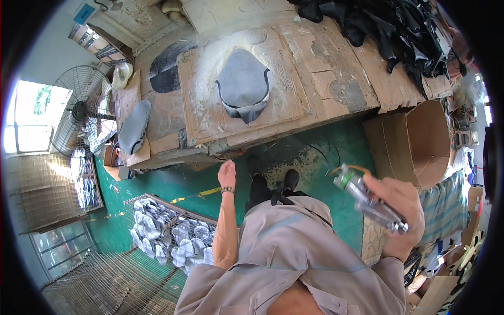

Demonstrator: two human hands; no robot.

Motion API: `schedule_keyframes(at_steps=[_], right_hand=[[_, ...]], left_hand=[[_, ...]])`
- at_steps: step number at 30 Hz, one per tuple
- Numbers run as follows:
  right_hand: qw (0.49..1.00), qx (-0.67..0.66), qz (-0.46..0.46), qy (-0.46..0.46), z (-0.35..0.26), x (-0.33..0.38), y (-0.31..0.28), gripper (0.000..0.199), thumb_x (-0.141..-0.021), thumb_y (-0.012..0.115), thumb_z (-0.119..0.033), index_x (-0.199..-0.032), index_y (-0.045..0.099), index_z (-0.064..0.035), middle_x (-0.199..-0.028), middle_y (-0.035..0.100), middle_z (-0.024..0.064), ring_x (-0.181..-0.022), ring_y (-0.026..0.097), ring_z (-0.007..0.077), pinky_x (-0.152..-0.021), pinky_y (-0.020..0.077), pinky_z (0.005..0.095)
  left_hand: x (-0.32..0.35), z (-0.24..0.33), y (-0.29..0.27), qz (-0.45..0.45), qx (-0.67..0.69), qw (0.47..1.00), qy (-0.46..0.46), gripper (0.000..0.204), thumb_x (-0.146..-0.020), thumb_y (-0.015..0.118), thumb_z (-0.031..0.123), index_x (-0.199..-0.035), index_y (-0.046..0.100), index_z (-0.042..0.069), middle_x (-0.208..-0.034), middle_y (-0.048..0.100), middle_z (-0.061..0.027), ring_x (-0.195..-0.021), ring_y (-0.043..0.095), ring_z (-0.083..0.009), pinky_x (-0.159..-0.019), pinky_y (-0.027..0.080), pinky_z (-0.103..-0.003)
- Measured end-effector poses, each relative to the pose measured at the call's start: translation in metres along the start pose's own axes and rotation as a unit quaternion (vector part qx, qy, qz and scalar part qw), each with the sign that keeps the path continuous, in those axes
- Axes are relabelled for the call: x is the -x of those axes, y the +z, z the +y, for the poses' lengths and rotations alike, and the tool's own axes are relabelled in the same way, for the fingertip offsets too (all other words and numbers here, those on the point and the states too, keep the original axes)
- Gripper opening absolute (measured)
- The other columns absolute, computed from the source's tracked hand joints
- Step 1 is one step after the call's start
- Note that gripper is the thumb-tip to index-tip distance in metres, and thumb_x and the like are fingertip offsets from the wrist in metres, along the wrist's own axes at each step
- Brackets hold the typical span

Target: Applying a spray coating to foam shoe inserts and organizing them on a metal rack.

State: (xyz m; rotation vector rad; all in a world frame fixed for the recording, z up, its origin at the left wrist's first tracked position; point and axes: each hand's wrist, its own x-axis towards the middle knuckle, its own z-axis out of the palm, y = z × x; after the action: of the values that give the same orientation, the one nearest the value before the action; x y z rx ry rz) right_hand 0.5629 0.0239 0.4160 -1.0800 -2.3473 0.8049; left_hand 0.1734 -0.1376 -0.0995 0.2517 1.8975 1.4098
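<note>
A metal spray gun with a green ring is gripped in my right hand, off the bench to the right; an orange hose curves by its green end. My left hand, with a beaded bracelet at the wrist, hangs just short of the bench's front edge. It appears empty, its fingers loosely extended. On the bench, a grey shaped piece with black edging, resembling a shoe upper, lies on a cardboard sheet crusted with pale residue. Another grey piece rests at the bench's left end.
Black sheet pieces are heaped at the bench's far right. Below them an open cardboard box stands on the green floor. Left of me, a wire rack carries several grey-white pieces. A large fan is by the window.
</note>
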Motion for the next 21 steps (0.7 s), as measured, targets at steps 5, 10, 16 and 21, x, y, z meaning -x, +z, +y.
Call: schedule_keyframes(at_steps=[5,10,16,21], right_hand=[[0.991,-0.016,0.011,0.133,0.018,0.029,-0.023,0.053,-0.079,0.068,-0.01,-0.131,0.068,0.0008,-0.096,0.069,0.014,-0.082,0.064,0.0243,-0.079,0.0488,0.0289],[0.992,-0.038,-0.013,0.121,0.044,0.05,-0.034,0.061,-0.075,0.072,-0.003,-0.135,0.065,0.0016,-0.1,0.069,0.0155,-0.087,0.066,0.0265,-0.082,0.0497,0.031],[0.987,-0.118,0.005,0.108,0.068,0.052,-0.023,0.061,-0.072,0.073,0.004,-0.133,0.064,0.0027,-0.093,0.067,0.0177,-0.079,0.067,0.0292,-0.071,0.0502,0.0323],[0.984,-0.133,0.045,0.113,0.076,0.044,-0.002,0.067,-0.068,0.064,0.012,-0.134,0.064,0.0003,-0.093,0.068,0.0196,-0.082,0.069,0.0357,-0.072,0.0523,0.0342]], left_hand=[[-0.042,0.123,0.064,0.088,-0.11,0.949,0.282,0.032,-0.09,0.075,0.015,-0.12,0.069,0.004,-0.113,0.071,-0.0084,-0.103,0.067,-0.0228,-0.09,0.053,-0.037],[-0.076,0.239,0.11,0.094,-0.28,0.822,0.486,0.037,-0.083,0.077,0.015,-0.119,0.071,0.008,-0.131,0.064,-0.0138,-0.129,0.054,-0.0362,-0.11,0.042,-0.048],[-0.108,0.256,0.119,0.054,-0.395,0.749,0.529,0.027,-0.074,0.084,0.014,-0.1,0.076,0.012,-0.128,0.065,-0.0083,-0.135,0.051,-0.0346,-0.11,0.042,-0.049],[-0.114,0.275,0.122,0.029,-0.401,0.751,0.524,0.017,-0.068,0.082,0.008,-0.083,0.073,0.01,-0.12,0.067,-0.0057,-0.131,0.054,-0.0332,-0.104,0.045,-0.05]])
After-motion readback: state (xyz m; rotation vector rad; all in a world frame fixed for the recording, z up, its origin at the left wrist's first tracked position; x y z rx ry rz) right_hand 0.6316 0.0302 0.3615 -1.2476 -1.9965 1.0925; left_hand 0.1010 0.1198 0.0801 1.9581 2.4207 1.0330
